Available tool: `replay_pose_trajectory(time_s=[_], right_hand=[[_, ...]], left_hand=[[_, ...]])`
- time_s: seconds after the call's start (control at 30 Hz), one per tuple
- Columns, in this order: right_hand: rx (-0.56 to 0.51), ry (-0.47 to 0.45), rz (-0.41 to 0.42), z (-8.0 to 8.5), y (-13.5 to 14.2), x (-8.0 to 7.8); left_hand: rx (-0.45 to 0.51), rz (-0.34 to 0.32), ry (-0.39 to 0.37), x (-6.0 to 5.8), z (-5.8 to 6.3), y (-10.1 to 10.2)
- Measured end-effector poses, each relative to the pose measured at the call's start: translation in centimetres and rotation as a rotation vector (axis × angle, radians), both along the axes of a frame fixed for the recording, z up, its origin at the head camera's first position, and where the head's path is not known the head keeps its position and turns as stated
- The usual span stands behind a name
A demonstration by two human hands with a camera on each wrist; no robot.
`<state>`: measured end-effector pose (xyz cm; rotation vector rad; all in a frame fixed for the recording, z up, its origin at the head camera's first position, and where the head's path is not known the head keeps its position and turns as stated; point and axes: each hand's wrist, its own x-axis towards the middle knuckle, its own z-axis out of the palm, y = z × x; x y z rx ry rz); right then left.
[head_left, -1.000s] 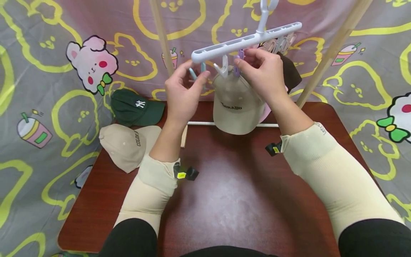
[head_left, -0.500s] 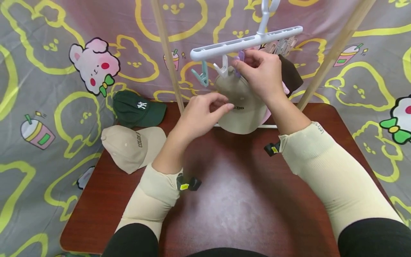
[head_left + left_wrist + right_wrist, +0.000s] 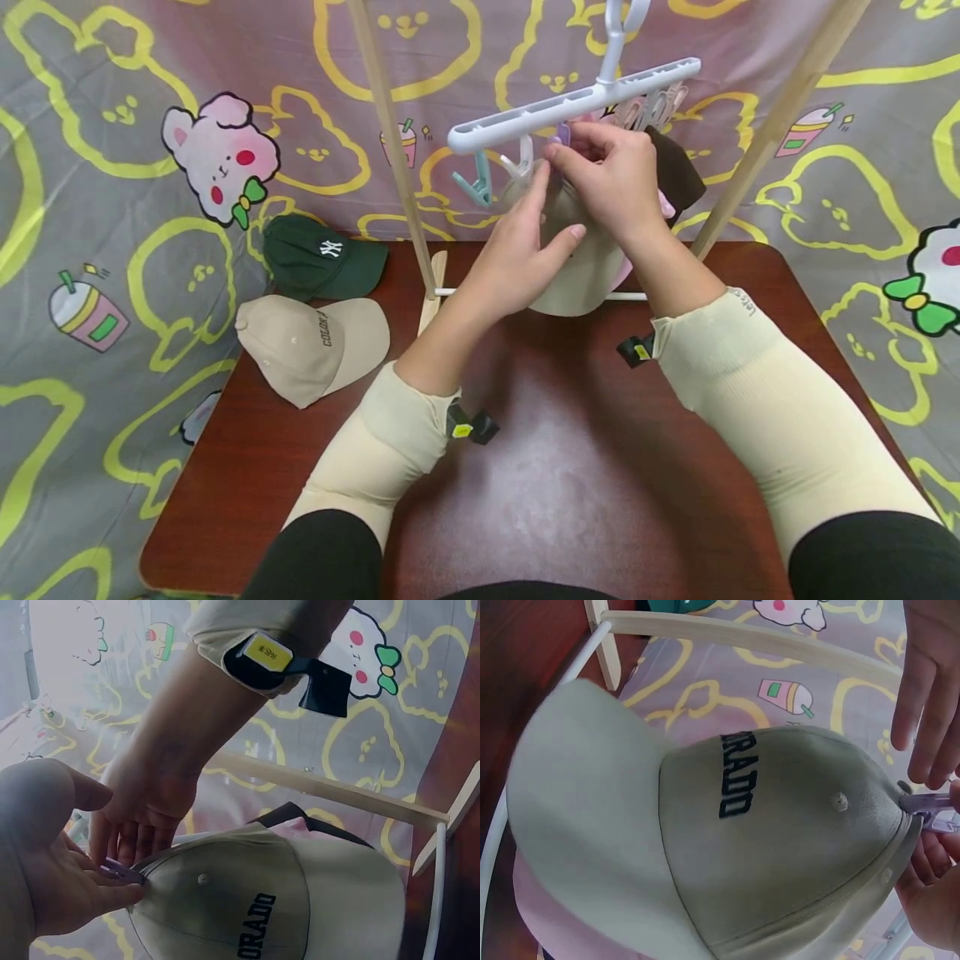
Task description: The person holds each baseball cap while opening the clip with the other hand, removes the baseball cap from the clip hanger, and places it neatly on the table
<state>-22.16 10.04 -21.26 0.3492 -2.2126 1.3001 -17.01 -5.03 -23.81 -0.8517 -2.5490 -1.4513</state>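
Note:
A beige cap (image 3: 573, 283) with dark lettering hangs from a purple clothespin (image 3: 928, 802), which bites the crown's top end in the right wrist view. My right hand (image 3: 611, 171) pinches this clothespin under the hanger bar (image 3: 577, 104). With fingers extended, my left hand (image 3: 521, 254) reaches up in front of the cap, fingertips beside the clothespin and the crown. In the left wrist view, the left hand (image 3: 45, 862) and right hand (image 3: 146, 802) meet around the clothespin. A white clip (image 3: 522, 158) and a teal clip (image 3: 476, 182) dangle farther left on the bar.
A green cap (image 3: 318, 254) and another beige cap (image 3: 307, 342) lie on the table's left side. Behind the hanging cap are a pink cap (image 3: 562, 907) and a dark brown one (image 3: 675, 171). Wooden posts (image 3: 390, 142) flank the hanger; more clips (image 3: 652, 107) hang at its back.
My left hand has let go of the teal clip, dropped down, and moved right and up to the hanging cap's top. My right hand stays at the purple clothespin.

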Motion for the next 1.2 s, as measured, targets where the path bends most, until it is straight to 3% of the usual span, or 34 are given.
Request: replay_pose_trajectory(time_s=[0.33, 0.5, 0.73, 1.0, 1.2], right_hand=[[0.035, 0.019, 0.031, 0.1, 0.3, 0.0], [0.035, 0.016, 0.042, 0.4, 0.4, 0.0], [0.039, -0.023, 0.069, 0.5, 0.8, 0.1], [-0.001, -0.105, 0.112, 0.8, 1.1, -0.2], [-0.001, -0.147, 0.126, 1.0, 1.2, -0.4]], left_hand=[[0.156, 0.105, -0.008, 0.1, -0.2, 0.6], [0.018, 0.142, 0.055, -1.0, 0.2, 1.0], [-0.192, 0.142, 0.053, -2.2, 0.4, 1.3], [-0.227, 0.169, 0.066, -2.9, 0.4, 1.5], [-0.287, 0.225, 0.111, -3.4, 0.6, 1.6]])
